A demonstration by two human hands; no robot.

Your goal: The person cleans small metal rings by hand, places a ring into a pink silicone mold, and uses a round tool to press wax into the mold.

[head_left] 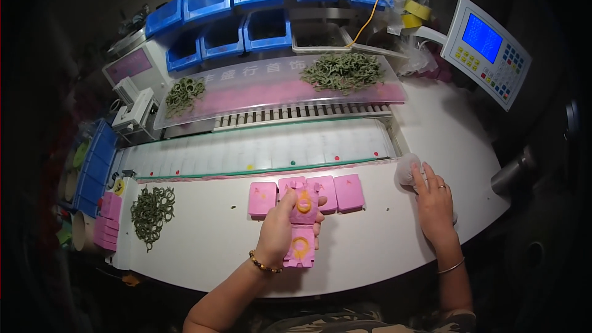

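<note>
My left hand [275, 228] is wrapped round a pink rubber mould [304, 213], opened into two halves that hang one below the other. Each half has a yellowish ring-shaped hollow in its face. To the right, my right hand [433, 203] has its fingertips on a round whitish pouch [407, 171] lying on the table, and appears to grip it. Behind the held mould stand several pink mould blocks [349, 192] in a row, with small red marks on top. A small part of a grey object shows beside my right wrist.
A heap of dark green rings [152, 213] lies on the left; more green pieces [343, 73] rest on a clear sheet at the back. A long white track [246, 148] crosses the table. Blue bins [208, 1] line the rear, and a control panel [485, 49] stands at right.
</note>
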